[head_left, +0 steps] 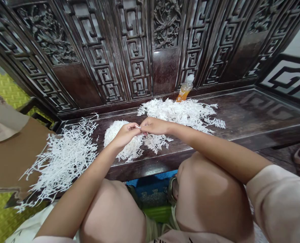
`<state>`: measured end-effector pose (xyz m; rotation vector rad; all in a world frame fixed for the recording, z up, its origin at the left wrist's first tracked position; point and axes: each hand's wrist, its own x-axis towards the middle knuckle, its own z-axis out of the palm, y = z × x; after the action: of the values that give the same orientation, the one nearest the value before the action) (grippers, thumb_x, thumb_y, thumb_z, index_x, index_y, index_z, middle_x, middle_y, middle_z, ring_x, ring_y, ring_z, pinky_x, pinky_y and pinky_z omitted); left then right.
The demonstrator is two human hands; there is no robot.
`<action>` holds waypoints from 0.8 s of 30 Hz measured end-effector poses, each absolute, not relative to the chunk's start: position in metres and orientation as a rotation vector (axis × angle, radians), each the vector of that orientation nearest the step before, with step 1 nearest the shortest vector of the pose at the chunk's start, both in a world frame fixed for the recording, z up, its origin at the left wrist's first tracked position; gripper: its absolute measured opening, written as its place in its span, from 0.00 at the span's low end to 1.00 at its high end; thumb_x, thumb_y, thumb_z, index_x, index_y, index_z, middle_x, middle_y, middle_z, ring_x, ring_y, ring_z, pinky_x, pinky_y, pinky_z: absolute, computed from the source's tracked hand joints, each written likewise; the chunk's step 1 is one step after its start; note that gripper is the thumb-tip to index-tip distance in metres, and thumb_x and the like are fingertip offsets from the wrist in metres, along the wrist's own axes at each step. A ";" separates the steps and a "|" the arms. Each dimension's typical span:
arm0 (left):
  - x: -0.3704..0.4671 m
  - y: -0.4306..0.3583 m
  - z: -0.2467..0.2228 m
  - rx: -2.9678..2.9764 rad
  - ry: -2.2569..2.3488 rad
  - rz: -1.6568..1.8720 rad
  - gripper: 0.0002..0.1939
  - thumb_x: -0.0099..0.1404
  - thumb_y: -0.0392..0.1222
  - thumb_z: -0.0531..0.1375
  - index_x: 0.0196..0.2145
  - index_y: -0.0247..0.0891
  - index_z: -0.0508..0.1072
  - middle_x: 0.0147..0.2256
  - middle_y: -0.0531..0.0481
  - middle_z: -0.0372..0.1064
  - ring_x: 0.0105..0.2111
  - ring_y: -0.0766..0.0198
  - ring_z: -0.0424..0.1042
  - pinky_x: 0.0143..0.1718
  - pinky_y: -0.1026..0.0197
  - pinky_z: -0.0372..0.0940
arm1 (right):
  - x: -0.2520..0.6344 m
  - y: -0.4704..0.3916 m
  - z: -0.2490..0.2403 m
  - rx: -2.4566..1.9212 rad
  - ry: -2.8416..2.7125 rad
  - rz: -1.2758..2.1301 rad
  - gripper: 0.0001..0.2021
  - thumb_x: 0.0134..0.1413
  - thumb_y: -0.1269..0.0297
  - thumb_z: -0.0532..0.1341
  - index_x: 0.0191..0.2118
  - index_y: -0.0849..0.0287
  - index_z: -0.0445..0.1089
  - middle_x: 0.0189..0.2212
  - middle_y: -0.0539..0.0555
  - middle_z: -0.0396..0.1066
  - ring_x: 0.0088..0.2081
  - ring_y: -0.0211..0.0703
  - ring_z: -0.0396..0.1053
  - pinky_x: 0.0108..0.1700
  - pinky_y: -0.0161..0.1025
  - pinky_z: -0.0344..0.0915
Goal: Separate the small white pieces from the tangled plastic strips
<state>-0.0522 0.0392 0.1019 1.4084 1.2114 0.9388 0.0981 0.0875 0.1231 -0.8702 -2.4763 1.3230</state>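
My left hand point(126, 135) and my right hand point(154, 126) meet above the dark wooden bench, fingertips pinched together. Between them shows a tiny end of a white branched piece point(138, 127); most of it is hidden by the fingers. Under and beside my left hand lies a rounded heap of small white pieces point(114, 131). A small cluster of white branched sprigs point(157, 143) rests just below my right hand. Behind that hand spreads a larger pile of white branched sprigs point(177, 109).
A loose pile of long white twiggy stems point(67, 157) lies at the left, over brown cardboard point(10, 162). A bottle of orange drink point(185, 89) stands behind the far pile. The bench's carved wooden back point(165, 67) rises along the far side.
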 end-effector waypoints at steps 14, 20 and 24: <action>-0.053 0.032 0.111 1.024 0.964 1.014 0.02 0.43 0.34 0.51 0.18 0.37 0.62 0.21 0.51 0.62 0.24 0.67 0.62 0.31 0.58 0.59 | 0.092 0.076 0.128 -0.777 -2.092 1.588 0.12 0.46 0.72 0.47 0.15 0.61 0.54 0.13 0.45 0.49 0.17 0.29 0.45 0.22 0.32 0.44; -0.066 0.024 0.129 1.125 0.968 1.063 0.03 0.48 0.37 0.54 0.20 0.37 0.62 0.20 0.52 0.59 0.24 0.67 0.61 0.33 0.57 0.59 | 0.117 0.097 0.134 -0.856 -1.760 1.625 0.12 0.48 0.73 0.44 0.16 0.60 0.51 0.13 0.44 0.43 0.16 0.29 0.41 0.20 0.32 0.41; -0.074 0.030 0.123 0.937 1.086 1.127 0.04 0.47 0.34 0.57 0.25 0.37 0.64 0.23 0.54 0.61 0.24 0.71 0.62 0.34 0.62 0.60 | 0.129 0.102 0.130 -0.964 -1.960 1.640 0.10 0.45 0.74 0.48 0.17 0.63 0.58 0.14 0.45 0.45 0.17 0.29 0.42 0.21 0.32 0.42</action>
<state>-0.0738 0.0302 0.1225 0.9374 1.0857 1.1269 0.1287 0.1025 0.1301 -0.9645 -1.9600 1.6399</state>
